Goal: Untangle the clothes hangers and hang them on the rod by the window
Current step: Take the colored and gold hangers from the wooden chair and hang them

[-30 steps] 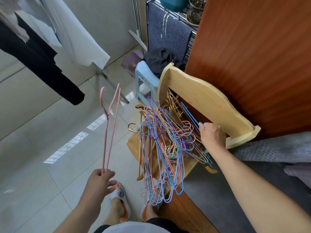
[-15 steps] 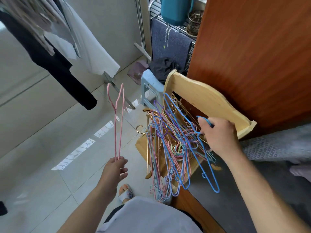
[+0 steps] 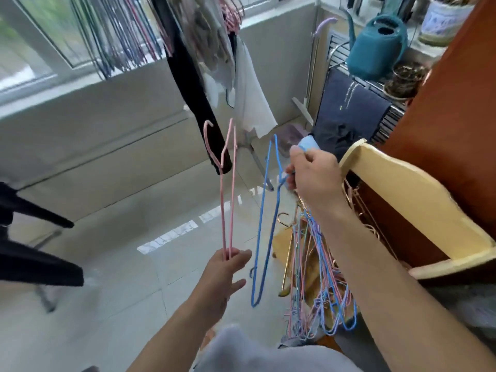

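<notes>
Above the pile (image 3: 316,277) at the chair's front edge, our right hand (image 3: 314,178) pinches a blue hanger (image 3: 264,224), our left hand (image 3: 222,277) a pink one (image 3: 226,197); its low hook could snag the tangle.

Home laundry balcony: hanging clothes (image 3: 193,76), watering can (image 3: 375,47)

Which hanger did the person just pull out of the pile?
Find the wooden chair piled with tangled hangers. Just left of it, the right hand holds up one blue hanger. It dangles free, unlike the pink hanger in the left hand.
</notes>
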A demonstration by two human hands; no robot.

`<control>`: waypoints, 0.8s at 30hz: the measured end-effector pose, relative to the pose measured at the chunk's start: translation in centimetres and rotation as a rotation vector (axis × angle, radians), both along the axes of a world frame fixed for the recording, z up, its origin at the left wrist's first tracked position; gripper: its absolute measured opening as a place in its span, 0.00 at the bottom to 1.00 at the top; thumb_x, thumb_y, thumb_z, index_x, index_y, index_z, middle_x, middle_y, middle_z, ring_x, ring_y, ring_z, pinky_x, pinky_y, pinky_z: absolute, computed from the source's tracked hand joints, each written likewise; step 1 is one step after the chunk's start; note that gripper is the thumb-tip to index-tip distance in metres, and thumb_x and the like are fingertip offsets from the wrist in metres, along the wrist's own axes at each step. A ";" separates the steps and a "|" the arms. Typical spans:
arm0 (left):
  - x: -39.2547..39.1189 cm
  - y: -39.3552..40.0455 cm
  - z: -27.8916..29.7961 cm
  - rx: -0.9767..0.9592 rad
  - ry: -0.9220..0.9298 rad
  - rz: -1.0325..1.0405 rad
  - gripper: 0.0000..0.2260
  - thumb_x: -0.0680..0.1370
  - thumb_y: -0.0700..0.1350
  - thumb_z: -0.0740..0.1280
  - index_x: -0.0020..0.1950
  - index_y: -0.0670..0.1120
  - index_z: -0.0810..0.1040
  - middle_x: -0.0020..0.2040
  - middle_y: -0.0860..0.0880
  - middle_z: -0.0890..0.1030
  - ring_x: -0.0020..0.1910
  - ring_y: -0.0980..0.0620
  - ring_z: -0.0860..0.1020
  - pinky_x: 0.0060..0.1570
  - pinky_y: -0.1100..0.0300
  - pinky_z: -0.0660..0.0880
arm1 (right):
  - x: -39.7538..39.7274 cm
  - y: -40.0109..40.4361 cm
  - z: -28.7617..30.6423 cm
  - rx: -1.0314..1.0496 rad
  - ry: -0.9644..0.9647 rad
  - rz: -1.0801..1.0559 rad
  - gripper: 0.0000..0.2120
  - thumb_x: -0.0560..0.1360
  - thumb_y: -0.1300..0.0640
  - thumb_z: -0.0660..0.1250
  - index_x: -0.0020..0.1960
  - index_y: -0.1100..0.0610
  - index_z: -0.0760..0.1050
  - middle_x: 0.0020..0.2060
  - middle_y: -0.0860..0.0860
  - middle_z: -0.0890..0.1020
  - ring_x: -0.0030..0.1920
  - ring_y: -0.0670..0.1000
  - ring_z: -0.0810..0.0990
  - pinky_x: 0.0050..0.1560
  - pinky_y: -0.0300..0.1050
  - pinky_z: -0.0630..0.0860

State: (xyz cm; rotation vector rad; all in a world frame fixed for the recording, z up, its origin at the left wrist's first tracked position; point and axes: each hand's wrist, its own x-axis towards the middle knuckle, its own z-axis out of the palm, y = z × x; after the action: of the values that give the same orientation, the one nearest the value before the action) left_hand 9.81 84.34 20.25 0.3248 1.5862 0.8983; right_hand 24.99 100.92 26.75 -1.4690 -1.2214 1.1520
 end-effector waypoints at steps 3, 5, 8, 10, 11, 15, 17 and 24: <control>-3.0 -2.9 0.4 0.027 -0.035 0.008 0.15 0.78 0.43 0.73 0.59 0.37 0.74 0.56 0.45 0.81 0.58 0.51 0.80 0.63 0.41 0.76 | -4.6 -0.7 1.0 0.004 0.006 0.006 0.19 0.78 0.49 0.65 0.31 0.56 0.71 0.25 0.49 0.78 0.26 0.53 0.78 0.34 0.52 0.80; -6.0 -5.5 0.2 0.054 -0.039 0.004 0.20 0.75 0.41 0.76 0.62 0.36 0.73 0.57 0.43 0.80 0.56 0.50 0.81 0.60 0.44 0.79 | -8.3 -2.3 1.6 0.005 -0.024 0.014 0.19 0.78 0.49 0.65 0.30 0.56 0.71 0.26 0.51 0.79 0.25 0.53 0.78 0.35 0.53 0.81; -8.9 -8.2 -0.7 0.054 -0.026 -0.020 0.26 0.68 0.41 0.78 0.63 0.41 0.73 0.62 0.43 0.79 0.56 0.49 0.82 0.56 0.50 0.79 | -11.9 -4.0 2.2 -0.003 -0.029 -0.004 0.19 0.80 0.53 0.65 0.31 0.57 0.72 0.28 0.52 0.80 0.25 0.51 0.77 0.37 0.54 0.84; -12.2 -10.7 -1.2 0.067 -0.030 -0.043 0.22 0.71 0.38 0.77 0.62 0.42 0.74 0.63 0.43 0.78 0.58 0.47 0.81 0.56 0.51 0.80 | -15.6 -6.2 2.3 0.006 -0.058 -0.011 0.19 0.80 0.53 0.65 0.32 0.57 0.73 0.28 0.53 0.80 0.25 0.51 0.78 0.39 0.56 0.84; -13.3 -11.5 -1.4 0.070 -0.030 -0.046 0.19 0.74 0.36 0.76 0.62 0.42 0.74 0.63 0.44 0.78 0.58 0.47 0.81 0.56 0.50 0.80 | -16.8 -6.8 2.4 0.007 -0.067 -0.024 0.19 0.80 0.52 0.65 0.32 0.58 0.74 0.28 0.52 0.81 0.25 0.51 0.79 0.40 0.57 0.84; -19.1 -15.8 -1.4 0.117 -0.033 -0.056 0.22 0.69 0.41 0.77 0.60 0.45 0.73 0.62 0.48 0.78 0.58 0.48 0.80 0.57 0.50 0.79 | -23.3 -11.7 2.6 0.007 -0.152 -0.033 0.19 0.79 0.49 0.65 0.33 0.58 0.73 0.23 0.49 0.78 0.27 0.52 0.83 0.42 0.60 0.84; -21.2 -17.2 -1.3 0.117 0.012 -0.062 0.22 0.69 0.43 0.77 0.59 0.47 0.73 0.61 0.50 0.78 0.57 0.48 0.80 0.57 0.50 0.77 | -25.8 -13.8 2.7 0.008 -0.182 -0.028 0.19 0.79 0.49 0.65 0.32 0.58 0.73 0.23 0.49 0.78 0.30 0.54 0.84 0.42 0.59 0.84; -27.6 -18.8 -0.1 0.186 0.077 0.052 0.13 0.76 0.33 0.69 0.58 0.42 0.72 0.57 0.46 0.83 0.50 0.50 0.79 0.44 0.55 0.70 | -31.5 -18.4 4.3 0.049 -0.268 0.042 0.27 0.76 0.40 0.60 0.40 0.65 0.75 0.36 0.60 0.82 0.38 0.63 0.84 0.43 0.63 0.82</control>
State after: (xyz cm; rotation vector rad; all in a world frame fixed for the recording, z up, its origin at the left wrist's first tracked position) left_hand -17.81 65.52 20.19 0.4554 1.5912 1.0883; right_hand -6.51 82.55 31.03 -1.6051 -1.4576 0.9664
